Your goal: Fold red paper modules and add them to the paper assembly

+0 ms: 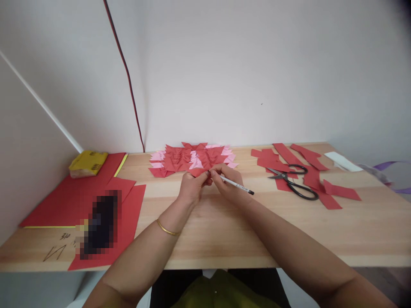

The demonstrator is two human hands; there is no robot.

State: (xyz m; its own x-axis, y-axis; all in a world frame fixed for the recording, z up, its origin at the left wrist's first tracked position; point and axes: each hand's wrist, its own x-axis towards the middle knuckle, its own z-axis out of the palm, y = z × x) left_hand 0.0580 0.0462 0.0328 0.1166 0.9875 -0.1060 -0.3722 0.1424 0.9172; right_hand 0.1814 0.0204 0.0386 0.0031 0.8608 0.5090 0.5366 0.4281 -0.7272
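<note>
My left hand (192, 186) is closed on a small piece of folded red paper (196, 172), which it holds up over the table. A slim white pen (236, 185) with a dark end is in my right hand (228, 179), its other end hidden among the fingers at the paper. Both hands meet at the fingertips. Just behind them stand rows of folded red and pink paper pieces (180, 157) with pointed tips, set close together against the wall.
On the right, black-handled scissors (285, 176) lie open on scattered red paper scraps (342, 190). A white strip (343, 161) is near the right edge. To the left are red sheets (64, 201), a yellow packet (88, 164) and a blurred dark object (101, 224). A cable (128, 77) hangs along the wall.
</note>
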